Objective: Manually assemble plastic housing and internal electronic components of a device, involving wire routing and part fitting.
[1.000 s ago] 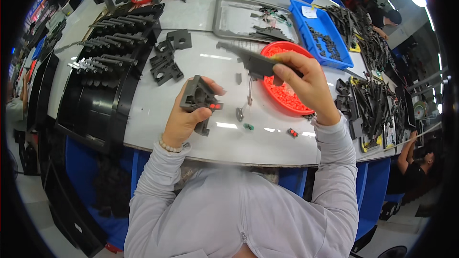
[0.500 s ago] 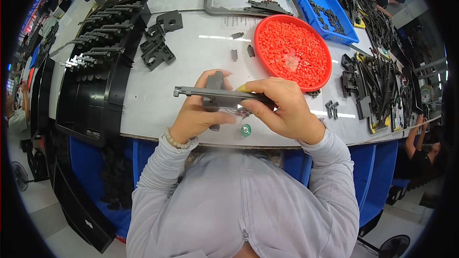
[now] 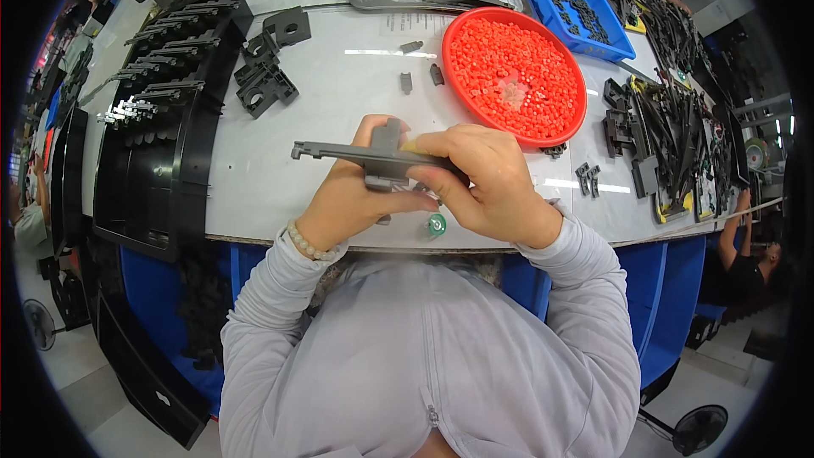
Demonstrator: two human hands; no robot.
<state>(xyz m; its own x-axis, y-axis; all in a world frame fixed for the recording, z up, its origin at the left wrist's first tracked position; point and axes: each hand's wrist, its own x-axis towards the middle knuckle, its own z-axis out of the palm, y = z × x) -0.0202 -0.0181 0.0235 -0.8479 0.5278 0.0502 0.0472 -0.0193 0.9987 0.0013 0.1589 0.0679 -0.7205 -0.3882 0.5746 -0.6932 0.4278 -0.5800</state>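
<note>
Over the near part of the table, both hands hold a long dark grey plastic bar that lies crosswise. A dark grey plastic block sits across the bar near its middle. My left hand is closed around the block from below, its thumb stretched toward the right hand. My right hand pinches the bar's right end between thumb and fingers, which hide that end. Just below the hands is a small green round piece; whether it hangs from the part or lies on the table I cannot tell.
Right of centre stands a red bowl of small red pieces. A blue tray and a metal tray lie behind. At left, a black bin carries several bars on its rim; dark brackets lie beside it. Dark parts pile up at right.
The whole view has shifted slightly, so the table things sit a little higher and further left. The left thumb has slid right, beneath the bar. Both hands keep their hold.
</note>
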